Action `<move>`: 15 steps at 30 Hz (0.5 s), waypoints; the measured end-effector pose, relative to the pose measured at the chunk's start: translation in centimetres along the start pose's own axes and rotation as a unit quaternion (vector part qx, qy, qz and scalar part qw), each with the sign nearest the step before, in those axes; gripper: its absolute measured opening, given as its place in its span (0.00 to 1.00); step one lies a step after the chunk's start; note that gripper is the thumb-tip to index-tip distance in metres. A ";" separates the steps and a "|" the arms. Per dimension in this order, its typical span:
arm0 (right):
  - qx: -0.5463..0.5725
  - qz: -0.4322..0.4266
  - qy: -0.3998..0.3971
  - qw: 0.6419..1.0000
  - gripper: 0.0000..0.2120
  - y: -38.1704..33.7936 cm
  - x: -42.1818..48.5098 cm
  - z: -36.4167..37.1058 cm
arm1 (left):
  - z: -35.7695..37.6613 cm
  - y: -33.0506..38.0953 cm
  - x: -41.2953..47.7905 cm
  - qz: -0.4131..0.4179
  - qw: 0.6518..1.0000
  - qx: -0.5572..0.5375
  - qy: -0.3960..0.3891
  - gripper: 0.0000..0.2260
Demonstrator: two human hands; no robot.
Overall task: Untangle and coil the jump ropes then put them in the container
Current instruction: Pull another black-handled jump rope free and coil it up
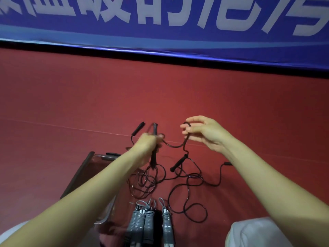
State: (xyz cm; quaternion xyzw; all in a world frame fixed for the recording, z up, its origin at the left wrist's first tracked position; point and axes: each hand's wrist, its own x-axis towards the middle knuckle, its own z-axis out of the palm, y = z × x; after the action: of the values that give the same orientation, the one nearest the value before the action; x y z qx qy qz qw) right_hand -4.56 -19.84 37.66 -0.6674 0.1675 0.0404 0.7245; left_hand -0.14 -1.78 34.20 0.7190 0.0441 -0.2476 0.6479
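Observation:
My left hand (148, 142) grips black jump rope handles (154, 145) held upright above the red floor. From it a black cord (175, 146) sags across to my right hand (204, 132), which pinches a loop of that cord between thumb and fingers. Below lies a tangle of black rope (178, 177) with a loose black handle (178, 163) on it. Another black handle (138, 128) lies farther back, and one end (227, 164) shows at the right. A clear container (99, 175) with a dark rim sits under my left forearm.
Coiled grey jump ropes (149, 221) with wrapped handles lie at the bottom centre, beside the container. A blue banner (160, 32) with white lettering runs along the back edge of the red floor (71, 104). My knees show at the bottom corners.

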 end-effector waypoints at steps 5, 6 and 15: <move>0.139 -0.033 0.018 0.990 0.14 -0.5 0.3 0.0 | 1.7 -2.4 -1.4 0.072 0.969 0.233 -0.046 0.15; 0.155 -0.038 0.015 0.987 0.14 -0.6 0.3 0.1 | 1.8 -2.4 -1.7 0.105 0.970 0.212 -0.058 0.14; 0.075 -0.044 0.039 0.995 0.15 -0.6 0.2 0.8 | 2.2 -1.3 -2.2 0.185 0.981 -0.042 -0.043 0.02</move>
State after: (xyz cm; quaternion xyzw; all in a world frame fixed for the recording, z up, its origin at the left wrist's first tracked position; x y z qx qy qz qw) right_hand -4.03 -19.14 38.16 -0.6187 0.1686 -0.0306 0.7667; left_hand -3.25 -3.09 33.88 0.6752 -0.1075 -0.1521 0.7138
